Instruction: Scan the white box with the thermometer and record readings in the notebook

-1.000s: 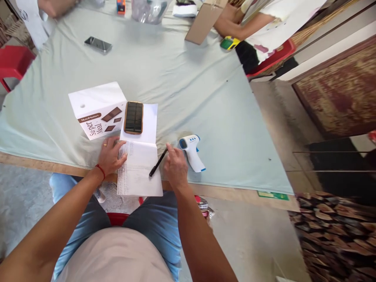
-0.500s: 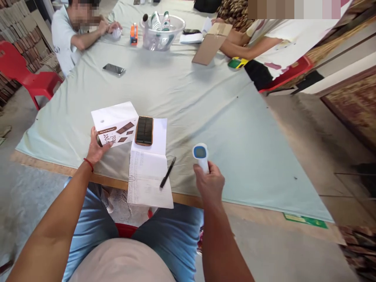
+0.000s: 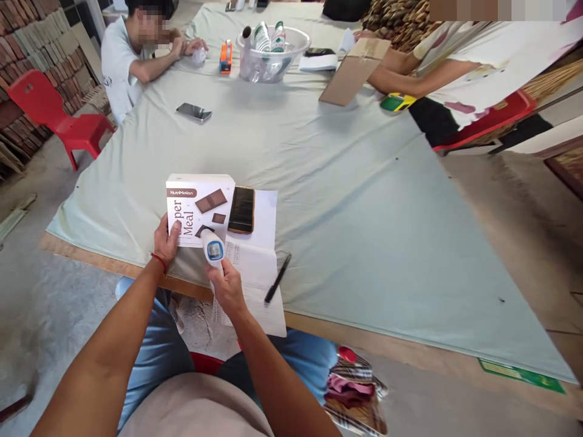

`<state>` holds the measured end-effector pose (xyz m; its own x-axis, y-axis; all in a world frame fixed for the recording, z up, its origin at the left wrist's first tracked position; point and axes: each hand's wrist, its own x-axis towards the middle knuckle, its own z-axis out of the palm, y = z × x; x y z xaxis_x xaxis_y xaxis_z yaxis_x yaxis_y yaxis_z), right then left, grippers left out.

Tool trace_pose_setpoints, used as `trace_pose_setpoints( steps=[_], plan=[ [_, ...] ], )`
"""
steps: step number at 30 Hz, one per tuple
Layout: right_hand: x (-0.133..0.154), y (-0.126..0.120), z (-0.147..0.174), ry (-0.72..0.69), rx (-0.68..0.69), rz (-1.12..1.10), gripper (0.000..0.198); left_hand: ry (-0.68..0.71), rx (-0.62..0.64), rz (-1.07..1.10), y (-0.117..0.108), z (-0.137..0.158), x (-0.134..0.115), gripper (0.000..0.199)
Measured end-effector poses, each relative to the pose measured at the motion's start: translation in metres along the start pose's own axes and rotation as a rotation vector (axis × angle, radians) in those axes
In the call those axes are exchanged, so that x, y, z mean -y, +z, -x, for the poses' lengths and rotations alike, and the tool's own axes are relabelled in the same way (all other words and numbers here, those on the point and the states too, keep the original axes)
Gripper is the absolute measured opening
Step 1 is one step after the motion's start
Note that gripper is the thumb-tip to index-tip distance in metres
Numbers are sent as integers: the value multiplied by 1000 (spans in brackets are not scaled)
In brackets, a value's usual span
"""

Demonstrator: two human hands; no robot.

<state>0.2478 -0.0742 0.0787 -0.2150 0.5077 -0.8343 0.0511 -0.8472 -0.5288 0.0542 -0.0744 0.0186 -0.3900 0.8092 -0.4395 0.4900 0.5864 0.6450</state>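
Observation:
A white cardboard box point(image 3: 214, 182) with brown print stands upright near the table's front edge. My left hand point(image 3: 166, 240) grips its lower left corner, thumb on the front face. In my right hand point(image 3: 228, 285) is a white infrared thermometer point(image 3: 214, 247) with a blue-framed screen, held by its handle. Its head is in front of the box's lower right part; whether they touch I cannot tell. Behind the box's right side lies a phone point(image 3: 242, 209) in a brown case, on an open notebook point(image 3: 265, 209). A black pen point(image 3: 277, 278) rests across the notebook's right edge.
A pale green cloth point(image 3: 346, 243) covers the table. Another phone point(image 3: 194, 112) lies at the left. Farther back are an orange tape dispenser point(image 3: 226, 57), a clear basin point(image 3: 273, 60) with bottles, a cardboard piece point(image 3: 353, 73) and a tape measure point(image 3: 397, 102). Two people sit across the table.
My right hand has brought the thermometer leftward to the front of the box. My left hand has tipped the box so that its printed face is turned towards me. The view has shifted slightly.

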Motion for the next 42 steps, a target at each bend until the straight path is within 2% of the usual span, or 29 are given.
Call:
trace_pose_setpoints(
  steps=[7,12,18,23,28,32,38,42],
  plan=[
    [-8,4,-8,-13,-11,32,36,15,6,-12,2,0,-1,67],
    [-8,5,-8,37,-18,31,36,20,14,2,1,0,-5,68],
    [-5,4,-7,30,-21,32,35,18,17,14,1,-1,-9,66],
    [-4,6,-7,63,-30,44,37,-29,41,70,0,1,-7,67],
    [2,5,-1,95,25,-78,31,-108,52,110,2,2,-1,71],
    [12,-12,9,94,29,-118,33,-90,-26,172,5,1,5,71],
    [31,-61,24,27,-96,-67,34,3,-305,105,8,-7,11,73],
    [33,-87,35,24,-162,-73,41,9,-281,75,11,-13,13,75]
  ],
)
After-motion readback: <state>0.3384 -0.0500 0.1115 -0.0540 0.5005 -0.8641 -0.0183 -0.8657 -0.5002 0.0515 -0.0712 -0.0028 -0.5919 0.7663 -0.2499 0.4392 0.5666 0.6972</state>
